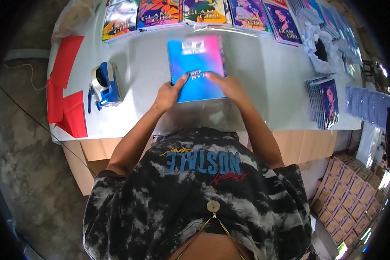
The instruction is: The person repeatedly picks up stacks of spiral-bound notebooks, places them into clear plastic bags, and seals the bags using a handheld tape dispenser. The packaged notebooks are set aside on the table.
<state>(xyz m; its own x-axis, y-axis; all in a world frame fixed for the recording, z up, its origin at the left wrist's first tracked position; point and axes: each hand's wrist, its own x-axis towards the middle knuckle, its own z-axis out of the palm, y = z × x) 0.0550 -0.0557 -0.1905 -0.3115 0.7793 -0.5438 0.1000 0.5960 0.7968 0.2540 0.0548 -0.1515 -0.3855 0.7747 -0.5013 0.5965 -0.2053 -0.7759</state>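
Both my hands hold a spiral notebook (197,63) with a blue-to-pink cover, just above the middle of the table. A white label sits near its far edge, and the coil runs along its left side. My left hand (170,94) grips the near left part, thumb on top and the other fingers mostly hidden beneath. On the near right, my right hand (230,89) holds it the same way, its thumb across the cover. The print near my thumbs is slightly blurred.
Colourful notebook stacks (206,15) line the table's far side. At left stand a blue tape dispenser (112,89) and red sheets (69,60). Crumpled clear plastic (314,47) and another notebook stack (327,104) lie right. Cartons (346,190) are piled on the floor at lower right.
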